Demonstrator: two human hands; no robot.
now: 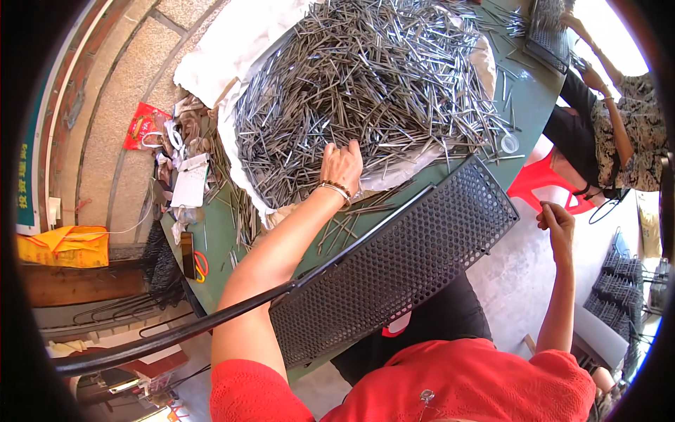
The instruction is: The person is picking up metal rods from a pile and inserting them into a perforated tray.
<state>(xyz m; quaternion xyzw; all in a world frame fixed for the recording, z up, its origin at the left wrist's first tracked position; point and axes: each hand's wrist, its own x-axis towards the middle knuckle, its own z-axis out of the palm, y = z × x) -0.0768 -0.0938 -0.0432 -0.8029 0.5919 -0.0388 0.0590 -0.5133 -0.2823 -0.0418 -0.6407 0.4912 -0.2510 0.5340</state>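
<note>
A large heap of thin grey metal rods lies on white cloth on the green table. My left hand is at the near edge of this heap, its fingers curled down among the rods; what they grip is hidden. My right hand is raised off to the right, past the table edge, with thumb and fingertips pinched together. Anything in that pinch is too small to make out. Between my arms, a long black perforated tray slants over the table's near edge and above my lap.
A black bar crosses over my left forearm. Orange-handled scissors and a dark phone-like object lie at the table's left edge. A clear round lid sits right of the heap. Across the table, another person's hands work at a similar black tray.
</note>
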